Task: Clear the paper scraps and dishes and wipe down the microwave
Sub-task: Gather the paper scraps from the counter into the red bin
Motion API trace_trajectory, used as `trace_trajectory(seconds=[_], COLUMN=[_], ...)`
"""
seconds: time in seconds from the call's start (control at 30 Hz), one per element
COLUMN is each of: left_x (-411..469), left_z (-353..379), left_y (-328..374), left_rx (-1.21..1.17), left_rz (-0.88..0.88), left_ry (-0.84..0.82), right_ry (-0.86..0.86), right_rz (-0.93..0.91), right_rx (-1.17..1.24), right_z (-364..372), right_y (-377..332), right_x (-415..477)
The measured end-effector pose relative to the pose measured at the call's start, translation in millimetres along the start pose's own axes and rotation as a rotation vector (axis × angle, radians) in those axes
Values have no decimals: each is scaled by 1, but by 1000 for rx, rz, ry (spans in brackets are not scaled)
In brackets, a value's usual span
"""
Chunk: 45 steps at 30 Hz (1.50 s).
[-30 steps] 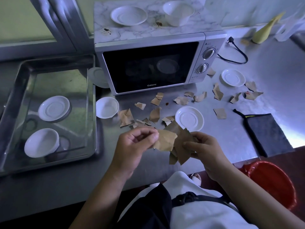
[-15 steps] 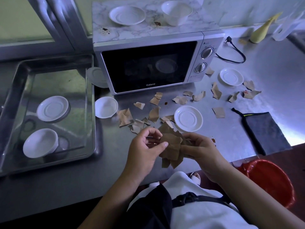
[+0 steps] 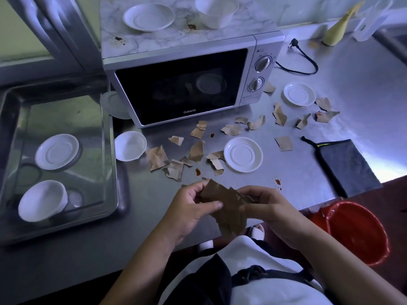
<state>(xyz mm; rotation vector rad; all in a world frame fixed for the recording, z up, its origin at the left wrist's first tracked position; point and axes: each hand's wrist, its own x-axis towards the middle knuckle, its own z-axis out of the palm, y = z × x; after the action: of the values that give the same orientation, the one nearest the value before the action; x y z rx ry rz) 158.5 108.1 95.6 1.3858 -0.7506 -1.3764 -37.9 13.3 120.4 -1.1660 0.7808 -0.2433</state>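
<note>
A bundle of brown paper scraps [image 3: 226, 205] is held between my left hand [image 3: 193, 208] and my right hand [image 3: 266, 205] above the counter's front edge; both pinch it. Several more loose scraps [image 3: 176, 164] lie in front of the silver microwave [image 3: 182, 84]. White saucers [image 3: 243, 154] [image 3: 299, 94] and a small bowl [image 3: 130, 145] sit on the counter. On the microwave's stained marble top stand a saucer [image 3: 148, 17] and a bowl [image 3: 217, 9]. A grey cloth [image 3: 345, 166] lies at the right.
A steel tray [image 3: 110, 150] at the left holds a saucer [image 3: 57, 151] and a tipped bowl [image 3: 41, 203]. A red bin [image 3: 356, 232] stands below the counter's right edge. A black power cord [image 3: 304, 60] and a yellow bottle [image 3: 337, 27] lie behind. Brown stains [image 3: 198, 172] dot the counter.
Both hands have drawn together and gathered the scraps into one tighter bundle, held a little lower and nearer the counter edge.
</note>
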Motion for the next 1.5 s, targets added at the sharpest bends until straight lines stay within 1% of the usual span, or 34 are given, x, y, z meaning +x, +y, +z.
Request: trace_trajectory(seconds=[0.07,0.17,0.3,0.33,0.4,0.43,0.47,0.53,0.6,0.67,0.73,0.8,0.93,1.0,1.07,1.13,1.17,1.23,1.3,1.43,1.5], left_x=[1,1,7,12,27,37,48,69,88,104,116,125,129,124,115,103,95,80,63,33,25], left_z=[2,7,3,-4,-25,-38,-52,-79,-99,-110,-116,-118,-120,-121,-123,-126,-125,-119,-105,-61,-40], left_y=[0,-4,-8,-10,-16,-21,-28,-42,-53,-60,-65,-70,-75,-76,-75,-71,-68,-58,-44,-14,-7], left_rx=[3,13,-58,-86,-89,-21,103,406,633,779,875,945,966,967,957,889,813,561,326,66,-22], left_rz=[2,-19,-20,-25,-44,-57,-77,-129,-165,-195,-229,-239,-232,-182,-106,-71,-81,-126,-110,-55,-35], left_ry=[19,37,-25,13,195,311,419,555,570,535,513,527,570,583,604,610,604,590,536,361,277], right_ry=[24,172,234,261,321,343,358,378,399,430,457,477,516,515,498,470,455,418,360,218,181], right_rz=[-4,-18,-17,-23,-39,-46,-51,-57,-54,-39,-23,-17,-11,-14,-17,-21,-23,-32,-38,-43,-46], right_rx=[-18,-109,-150,-143,-133,-122,-107,-70,-40,-24,-5,10,21,36,46,51,49,42,64,144,162], right_z=[0,2,-2,-4,-9,-11,-13,-17,-19,-21,-23,-24,-22,-21,-19,-17,-16,-13,-8,3,8], right_y=[-1,2,-1,-2,-2,-2,-2,-1,2,5,8,10,11,10,7,5,4,1,-2,-9,-10], right_x=[0,4,8,9,10,9,9,5,0,-3,-5,-7,-6,-3,0,3,5,10,14,21,25])
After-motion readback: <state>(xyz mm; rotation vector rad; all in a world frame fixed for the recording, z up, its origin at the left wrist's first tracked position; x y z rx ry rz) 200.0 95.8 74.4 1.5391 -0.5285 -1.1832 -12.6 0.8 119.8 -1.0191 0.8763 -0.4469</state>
